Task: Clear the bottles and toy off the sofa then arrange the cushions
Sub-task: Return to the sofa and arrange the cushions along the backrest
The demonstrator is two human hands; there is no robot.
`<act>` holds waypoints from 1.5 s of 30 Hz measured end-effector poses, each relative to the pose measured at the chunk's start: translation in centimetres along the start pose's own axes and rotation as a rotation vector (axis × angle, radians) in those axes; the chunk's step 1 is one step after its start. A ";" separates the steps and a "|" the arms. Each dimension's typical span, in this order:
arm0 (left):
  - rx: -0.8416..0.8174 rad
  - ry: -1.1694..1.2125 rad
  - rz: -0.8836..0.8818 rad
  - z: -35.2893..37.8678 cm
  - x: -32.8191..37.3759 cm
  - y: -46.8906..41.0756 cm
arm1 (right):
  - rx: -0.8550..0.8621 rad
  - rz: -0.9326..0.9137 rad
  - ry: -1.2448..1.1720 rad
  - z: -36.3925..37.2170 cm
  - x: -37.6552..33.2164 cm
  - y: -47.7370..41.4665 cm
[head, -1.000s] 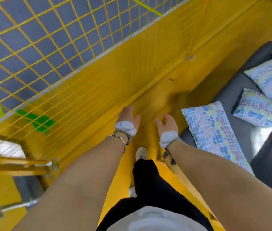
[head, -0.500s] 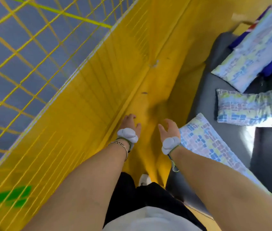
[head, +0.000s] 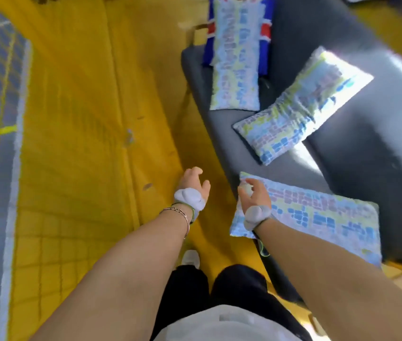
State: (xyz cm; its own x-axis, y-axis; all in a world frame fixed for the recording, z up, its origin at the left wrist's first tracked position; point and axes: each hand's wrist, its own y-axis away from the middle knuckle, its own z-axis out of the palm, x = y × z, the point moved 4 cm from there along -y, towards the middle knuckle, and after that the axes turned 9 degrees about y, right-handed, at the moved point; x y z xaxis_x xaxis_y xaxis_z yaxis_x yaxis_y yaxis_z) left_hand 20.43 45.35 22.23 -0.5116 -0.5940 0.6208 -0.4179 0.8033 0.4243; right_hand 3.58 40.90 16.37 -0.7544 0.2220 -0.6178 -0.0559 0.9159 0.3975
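As the view has swung right since earlier, three cushions are seen on the sofa (head: 357,168).

The nearest cushion (head: 318,217) is laid lengthwise along the front edge; the left hand (head: 192,185) and right hand (head: 254,196) are held loosely open, nothing gripped.

Three cushions (head: 300,104) on sofa (head: 357,168) — rightward

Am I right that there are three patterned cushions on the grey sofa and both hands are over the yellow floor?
Not quite. In the head view only the left hand is over the yellow floor; the right hand is over the nearest cushion.
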 end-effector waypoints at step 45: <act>-1.096 -1.097 0.615 38.5 14.1 -22.3 | 0.568 0.997 -0.445 -3.0 21.1 -14.5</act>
State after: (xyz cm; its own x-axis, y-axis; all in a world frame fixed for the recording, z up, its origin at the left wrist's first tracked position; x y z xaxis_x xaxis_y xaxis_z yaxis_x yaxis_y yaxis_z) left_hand -6.31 17.40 -3.86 -0.8360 0.4351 0.3343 0.4780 0.2783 0.8331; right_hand -13.47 31.26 -0.38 -0.0092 0.9004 -0.4350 0.7933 0.2715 0.5450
